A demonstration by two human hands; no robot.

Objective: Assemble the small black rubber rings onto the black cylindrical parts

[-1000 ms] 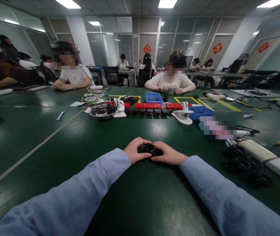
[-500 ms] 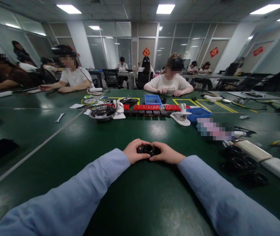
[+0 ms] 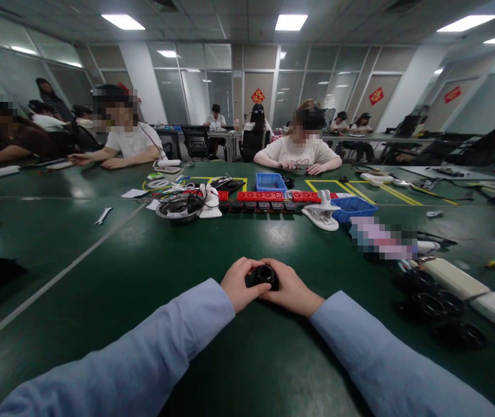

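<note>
A small black round part (image 3: 265,274) with a ring-shaped top sits between my two hands on the green table (image 3: 99,278). My left hand (image 3: 239,285) curls round its left side, thumb and fingers closed on it. My right hand (image 3: 291,288) wraps its right side the same way. Both arms wear light blue sleeves and reach in from the bottom edge. The lower half of the part is hidden behind my fingers.
Several black ring parts (image 3: 433,304) lie to the right, beside a long white bar (image 3: 464,282). Farther off are a metal bowl (image 3: 180,208), red power strips (image 3: 261,196), blue bins (image 3: 354,207), a white clamp (image 3: 321,213) and a wrench (image 3: 102,216). People sit across the table.
My hands have closed in tighter around the black part, the right hand now overlapping it more. The camera has tilted slightly, so everything sits a little lower in view.
</note>
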